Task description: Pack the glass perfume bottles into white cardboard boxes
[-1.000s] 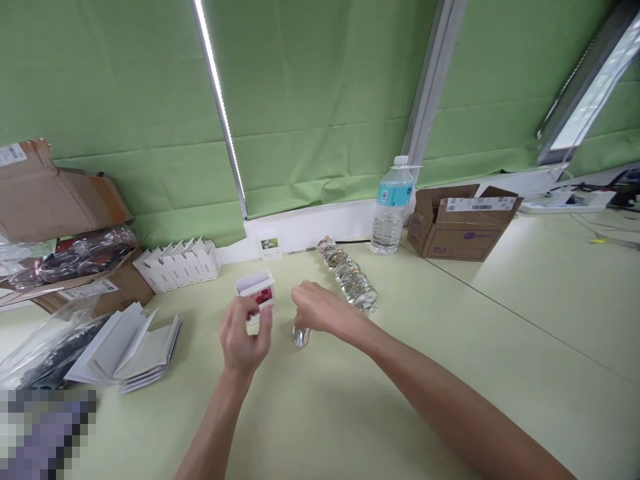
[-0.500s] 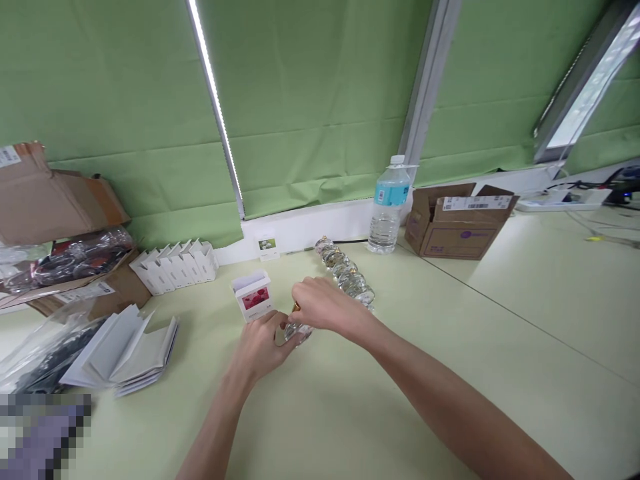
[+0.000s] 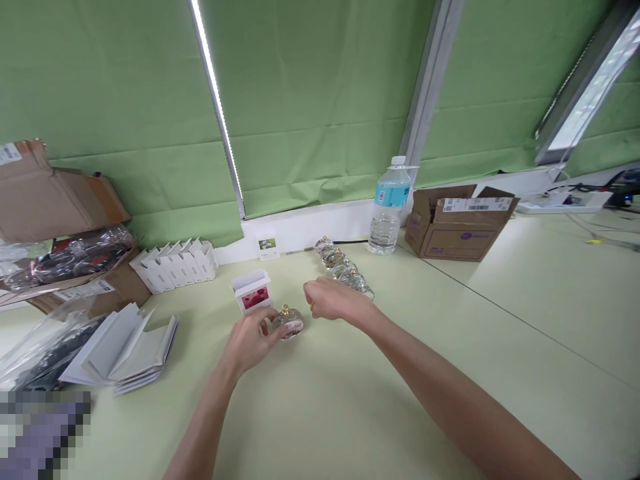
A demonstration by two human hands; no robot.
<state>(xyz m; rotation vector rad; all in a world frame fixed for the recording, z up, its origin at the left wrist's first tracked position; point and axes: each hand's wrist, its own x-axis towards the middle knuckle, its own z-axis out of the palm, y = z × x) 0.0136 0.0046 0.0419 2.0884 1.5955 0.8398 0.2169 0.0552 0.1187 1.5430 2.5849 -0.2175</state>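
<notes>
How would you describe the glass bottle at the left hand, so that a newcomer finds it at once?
On the pale table, find the big water bottle, then the slanting row of small glass bottles to its left. Nearer the viewer is a squat glass bottle with a gold top. Unlike the others, it stands outside the row, at the left hand.
</notes>
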